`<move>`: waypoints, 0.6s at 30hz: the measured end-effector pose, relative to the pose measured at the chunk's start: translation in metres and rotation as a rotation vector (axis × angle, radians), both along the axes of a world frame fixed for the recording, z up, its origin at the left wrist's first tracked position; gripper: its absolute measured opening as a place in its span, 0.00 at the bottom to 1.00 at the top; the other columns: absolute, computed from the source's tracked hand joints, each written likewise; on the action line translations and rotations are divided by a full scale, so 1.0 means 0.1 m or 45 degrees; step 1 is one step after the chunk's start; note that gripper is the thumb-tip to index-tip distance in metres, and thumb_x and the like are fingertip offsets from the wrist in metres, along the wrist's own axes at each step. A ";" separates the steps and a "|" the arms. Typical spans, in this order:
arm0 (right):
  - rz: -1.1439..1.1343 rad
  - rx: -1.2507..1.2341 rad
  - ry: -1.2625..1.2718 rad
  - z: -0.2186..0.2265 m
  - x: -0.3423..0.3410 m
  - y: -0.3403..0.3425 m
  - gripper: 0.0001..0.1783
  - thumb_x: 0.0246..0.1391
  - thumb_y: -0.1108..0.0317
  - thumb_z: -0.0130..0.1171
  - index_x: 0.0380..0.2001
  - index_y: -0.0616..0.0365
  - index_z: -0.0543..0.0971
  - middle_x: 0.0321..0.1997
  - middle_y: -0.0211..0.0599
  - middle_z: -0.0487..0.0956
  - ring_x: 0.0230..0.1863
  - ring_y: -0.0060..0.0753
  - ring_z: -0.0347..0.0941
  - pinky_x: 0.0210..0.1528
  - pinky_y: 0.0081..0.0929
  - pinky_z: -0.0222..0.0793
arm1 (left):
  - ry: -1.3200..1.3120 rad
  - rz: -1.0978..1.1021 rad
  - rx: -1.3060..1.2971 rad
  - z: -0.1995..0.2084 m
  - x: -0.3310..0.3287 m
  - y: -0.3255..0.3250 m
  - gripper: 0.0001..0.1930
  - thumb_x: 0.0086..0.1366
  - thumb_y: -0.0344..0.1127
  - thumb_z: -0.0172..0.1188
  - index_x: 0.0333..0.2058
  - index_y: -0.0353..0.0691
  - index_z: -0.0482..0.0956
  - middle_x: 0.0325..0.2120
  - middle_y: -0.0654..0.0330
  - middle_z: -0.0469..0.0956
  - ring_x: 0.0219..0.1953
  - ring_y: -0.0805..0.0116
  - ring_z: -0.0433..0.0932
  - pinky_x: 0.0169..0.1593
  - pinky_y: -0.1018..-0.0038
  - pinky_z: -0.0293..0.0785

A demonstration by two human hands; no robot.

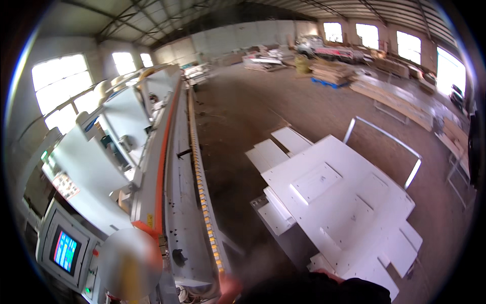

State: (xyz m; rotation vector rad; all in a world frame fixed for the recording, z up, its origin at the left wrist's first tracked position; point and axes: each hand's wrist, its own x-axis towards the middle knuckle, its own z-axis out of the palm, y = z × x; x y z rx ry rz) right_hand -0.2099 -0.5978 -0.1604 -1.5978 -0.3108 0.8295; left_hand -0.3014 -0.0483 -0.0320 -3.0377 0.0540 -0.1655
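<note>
At the lower edge, the left hand (230, 287), blurred, is by the near end of the yellow-dotted rail (202, 190) along the machine (83, 175). The right hand (329, 275) shows only partly, above a dark sleeve (324, 291), beside the white panels (354, 223). Whether either hand is spread or gripping, I cannot tell. The panels lie piled right of the machine, near a metal frame (413, 174).

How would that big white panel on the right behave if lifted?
The big white panel would probably stay stiff, since it looks like flat board. Its broad face suggests it may be fairly heavy. The smaller white panel on top could slide if tilted.
</note>
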 end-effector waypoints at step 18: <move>-0.911 -0.764 0.090 0.63 -0.36 -0.58 0.20 0.61 0.53 0.58 0.31 0.59 0.87 0.30 0.36 0.87 0.31 0.30 0.84 0.40 0.32 0.79 | -0.222 -0.347 -0.210 0.70 0.43 -0.80 0.10 0.52 0.43 0.62 0.17 0.47 0.82 0.21 0.57 0.81 0.44 0.52 0.79 0.65 0.38 0.61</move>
